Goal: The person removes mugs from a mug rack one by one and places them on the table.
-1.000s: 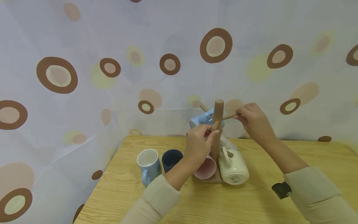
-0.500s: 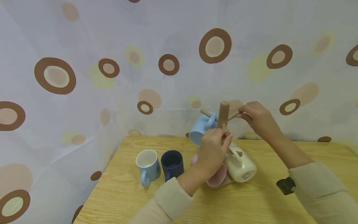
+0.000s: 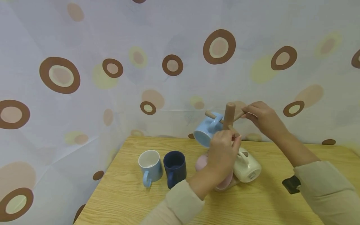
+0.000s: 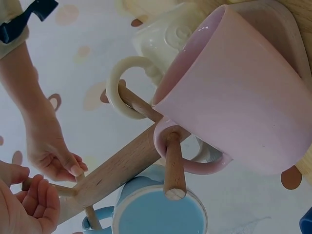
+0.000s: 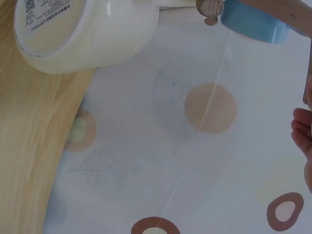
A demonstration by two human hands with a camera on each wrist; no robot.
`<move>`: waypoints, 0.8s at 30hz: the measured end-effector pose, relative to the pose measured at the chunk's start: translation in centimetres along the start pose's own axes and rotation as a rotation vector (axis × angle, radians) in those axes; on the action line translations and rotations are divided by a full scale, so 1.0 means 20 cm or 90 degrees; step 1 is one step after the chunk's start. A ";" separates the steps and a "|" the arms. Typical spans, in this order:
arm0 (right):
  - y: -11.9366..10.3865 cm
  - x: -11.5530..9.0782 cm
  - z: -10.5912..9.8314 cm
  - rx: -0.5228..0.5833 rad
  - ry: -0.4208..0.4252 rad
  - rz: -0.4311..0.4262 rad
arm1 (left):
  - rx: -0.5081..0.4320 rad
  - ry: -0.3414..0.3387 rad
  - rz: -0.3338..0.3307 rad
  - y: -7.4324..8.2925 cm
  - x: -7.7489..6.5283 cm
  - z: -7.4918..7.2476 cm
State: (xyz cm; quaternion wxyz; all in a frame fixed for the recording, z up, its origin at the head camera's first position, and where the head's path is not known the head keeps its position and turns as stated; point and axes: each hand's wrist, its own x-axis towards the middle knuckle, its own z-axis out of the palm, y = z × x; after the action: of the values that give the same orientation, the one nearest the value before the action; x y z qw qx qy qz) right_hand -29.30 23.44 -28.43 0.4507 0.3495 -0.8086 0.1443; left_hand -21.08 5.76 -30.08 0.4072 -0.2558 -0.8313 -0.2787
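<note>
A wooden mug tree [image 3: 229,113] stands between my hands, its post leaning slightly in the head view. My left hand [image 3: 222,153] pinches the end of its near upper peg, while my right hand [image 3: 264,118] pinches the peg on the far right. A light blue mug [image 3: 204,132] hangs by its handle from the upper left peg. Lower down hang a cream mug [image 3: 248,168] on the right and a pink mug [image 4: 234,97], its handle looped over a peg in the left wrist view. My left hand hides part of the pink mug in the head view.
On the wooden table [image 3: 121,193], a light blue mug [image 3: 153,168] with a white inside and a navy mug [image 3: 175,170] stand upright left of the tree. A patterned cloth [image 3: 180,87] hangs behind the table's back edge.
The mug tree has turned, its near side swinging to the right along with the cream and pink mugs. My left hand has moved right with the near peg; my right hand has shifted only slightly.
</note>
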 end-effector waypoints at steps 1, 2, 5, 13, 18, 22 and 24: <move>0.00 0.00 0.00 0.001 -0.001 -0.001 | 0.002 0.002 -0.001 0.00 0.00 0.00; 0.00 0.00 -0.01 0.001 -0.003 -0.004 | 0.003 0.003 -0.001 0.01 0.00 0.00; 0.02 0.00 -0.01 0.003 -0.004 -0.015 | 0.007 0.005 0.005 0.02 0.00 0.01; 0.04 0.02 -0.02 0.002 -0.010 -0.041 | 0.047 -0.001 0.026 0.05 0.01 0.03; 0.05 0.02 -0.04 -0.010 -0.026 -0.030 | 0.137 0.000 0.035 0.10 0.03 0.05; 0.06 0.01 -0.04 -0.016 -0.037 -0.040 | 0.224 0.009 0.036 0.13 0.03 0.08; 0.06 0.01 -0.04 -0.018 -0.040 -0.046 | 0.242 0.017 0.029 0.13 0.03 0.08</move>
State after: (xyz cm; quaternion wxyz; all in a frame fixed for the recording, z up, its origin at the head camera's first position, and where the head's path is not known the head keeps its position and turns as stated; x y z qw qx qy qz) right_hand -29.63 24.66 -27.70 0.4346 0.3762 -0.8115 0.1054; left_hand -20.57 8.92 -29.72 0.4654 -0.1895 -0.8575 -0.1106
